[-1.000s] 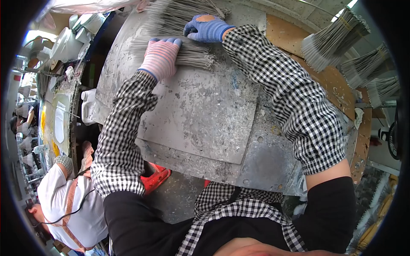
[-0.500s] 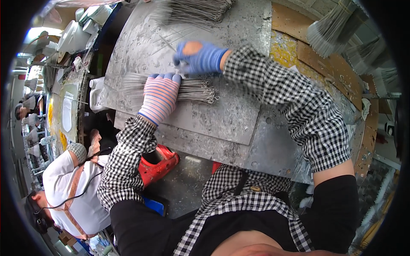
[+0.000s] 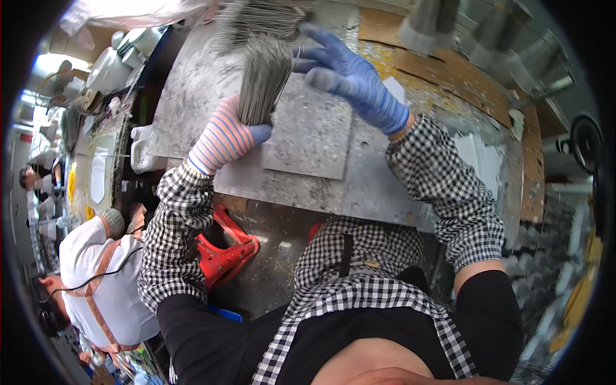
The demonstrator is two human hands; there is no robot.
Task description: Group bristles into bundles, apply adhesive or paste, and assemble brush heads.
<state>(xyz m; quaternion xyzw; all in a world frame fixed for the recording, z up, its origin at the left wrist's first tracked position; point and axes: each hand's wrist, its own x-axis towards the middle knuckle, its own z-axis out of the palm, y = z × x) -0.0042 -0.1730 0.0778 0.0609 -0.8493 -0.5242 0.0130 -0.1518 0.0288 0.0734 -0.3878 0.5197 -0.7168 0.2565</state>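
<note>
The left hand [image 3: 224, 138], in a pink striped glove with blue tips, has its fingers [image 3: 259, 133] wrapped around the lower part of a wire bundle [image 3: 262, 86]; the bundle is a thick sheaf of thin grey strands, held nearly upright above the counter [image 3: 308, 128], its top fanning out somewhat loosely toward the right; the right hand [image 3: 362, 80], in a blue glove, is spread beside the bundle's upper end, its fingers released and parted, grasping nothing; its fingertips come right up to the strands, though whether they touch I cannot tell; beyond the held sheaf, a second bundle [image 3: 266, 22] of similar strands lies flat at the far side of the counter; a flat grey sheet [image 3: 321, 157] lies on the near part of the counter, its surface scuffed and spotted; brown cardboard [image 3: 443, 74] lies along the far right, with blurred upright bundles [image 3: 427, 25] behind it; a white jug [image 3: 142, 149] stands by the counter's left edge; a red stool [image 3: 228, 247] is below; at lower left, a co-worker [image 3: 106, 289] in a white top bends forward.
</note>
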